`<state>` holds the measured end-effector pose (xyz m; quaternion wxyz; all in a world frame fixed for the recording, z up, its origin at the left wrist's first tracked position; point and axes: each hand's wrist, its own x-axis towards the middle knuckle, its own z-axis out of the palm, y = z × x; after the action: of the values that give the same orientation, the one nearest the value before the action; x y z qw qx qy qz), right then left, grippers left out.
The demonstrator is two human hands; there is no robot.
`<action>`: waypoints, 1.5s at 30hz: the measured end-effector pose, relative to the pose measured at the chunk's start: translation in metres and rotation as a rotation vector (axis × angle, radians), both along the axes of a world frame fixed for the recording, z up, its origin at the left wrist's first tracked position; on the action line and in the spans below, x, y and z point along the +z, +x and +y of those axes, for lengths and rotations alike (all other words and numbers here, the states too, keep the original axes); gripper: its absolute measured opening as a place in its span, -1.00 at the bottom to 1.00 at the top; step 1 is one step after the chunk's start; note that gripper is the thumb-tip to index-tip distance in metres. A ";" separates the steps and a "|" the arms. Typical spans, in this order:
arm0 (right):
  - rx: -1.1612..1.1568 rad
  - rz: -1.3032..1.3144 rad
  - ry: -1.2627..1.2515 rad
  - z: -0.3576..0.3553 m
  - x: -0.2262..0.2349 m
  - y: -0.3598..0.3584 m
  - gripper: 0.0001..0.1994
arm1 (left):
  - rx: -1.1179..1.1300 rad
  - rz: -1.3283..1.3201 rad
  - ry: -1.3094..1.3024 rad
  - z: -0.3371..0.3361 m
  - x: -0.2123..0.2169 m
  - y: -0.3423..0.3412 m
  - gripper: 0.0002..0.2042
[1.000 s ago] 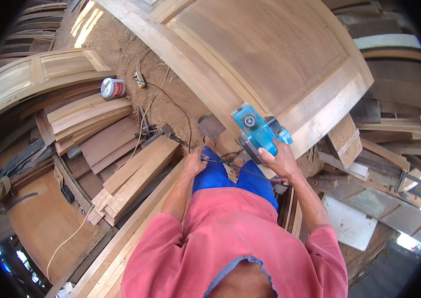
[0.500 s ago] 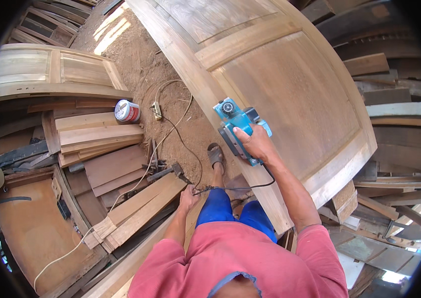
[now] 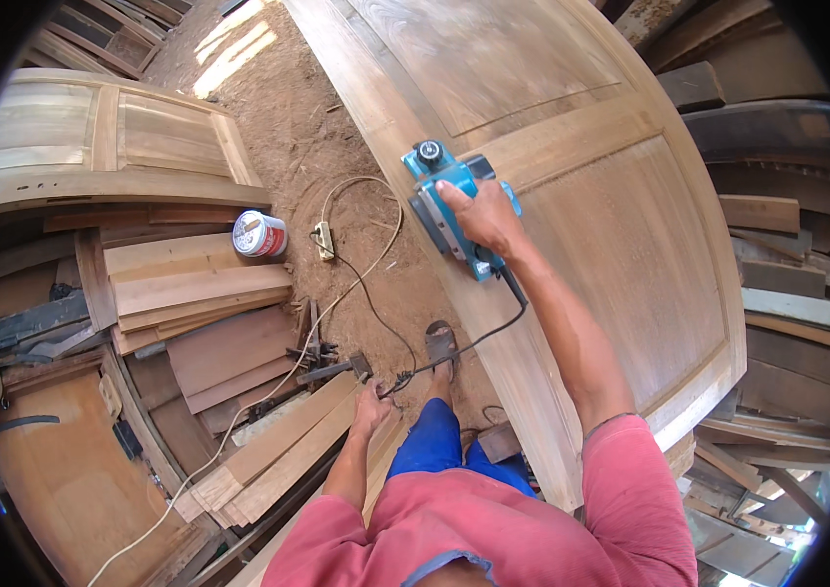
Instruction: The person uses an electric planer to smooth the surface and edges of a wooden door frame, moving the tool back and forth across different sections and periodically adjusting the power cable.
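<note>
A teal electric hand planer [image 3: 454,210] rests on the long side rail of a panelled wooden door [image 3: 621,235]. My right hand [image 3: 489,217] is closed around the planer's handle, arm stretched forward. The tool lies beside the crossbar that parts the door's panels. Low at my left side, my left hand [image 3: 371,406] is closed on the planer's black power cord [image 3: 454,354], next to a bunched part of it. From there the cord runs slack to the back of the planer. The planer's sole against the wood is hidden.
A pale extension socket [image 3: 324,241] with its cable lies on the shavings-covered floor. Left of it stand a white bucket [image 3: 259,234], a hammer [image 3: 342,369] and stacked boards [image 3: 190,284]. Another panelled door [image 3: 107,142] lies beyond. More timber [image 3: 787,279] is piled at the right.
My right hand has pushed the planer forward along the door's side rail, up to the crossbar. The cord trails further forward. My left hand keeps its hold, and the view has shifted slightly.
</note>
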<state>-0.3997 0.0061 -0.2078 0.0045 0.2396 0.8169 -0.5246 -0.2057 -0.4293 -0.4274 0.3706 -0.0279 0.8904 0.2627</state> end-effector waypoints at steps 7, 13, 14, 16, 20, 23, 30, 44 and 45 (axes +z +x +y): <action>0.066 -0.069 -0.019 0.006 0.011 -0.144 -0.34 | 0.122 0.012 0.058 0.018 0.014 -0.025 -0.55; 0.096 0.023 -0.615 0.017 -0.011 -0.143 -0.62 | 0.140 -0.067 0.090 0.013 0.023 -0.019 -0.57; 0.101 0.025 -0.653 0.015 -0.012 -0.130 -0.63 | 0.147 -0.079 0.096 0.009 0.025 -0.015 -0.57; 0.088 0.024 -0.660 0.012 -0.013 -0.090 -0.65 | 0.133 -0.102 0.055 -0.009 0.004 0.002 -0.58; 0.085 0.022 -0.500 -0.009 -0.018 0.040 -0.65 | 0.041 -0.097 -0.005 -0.036 -0.016 0.036 -0.56; 0.134 -0.047 -0.381 -0.038 -0.015 0.166 -0.63 | 0.058 -0.161 -0.108 -0.045 -0.010 0.071 -0.53; 0.078 -0.223 -0.319 -0.075 0.005 0.382 -0.49 | -0.033 -0.126 -0.130 -0.002 0.014 0.117 -0.52; 0.085 -0.010 -0.180 -0.069 -0.002 0.098 -0.55 | -0.017 -0.086 -0.091 0.013 -0.004 0.074 -0.56; 0.090 -0.016 -0.236 -0.070 -0.003 0.070 -0.55 | -0.009 -0.091 -0.100 0.011 -0.002 0.070 -0.56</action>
<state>-0.3295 -0.0636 -0.2104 0.0629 0.2045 0.7595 -0.6144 -0.1361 -0.4181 -0.4298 0.4100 -0.0542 0.8848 0.2149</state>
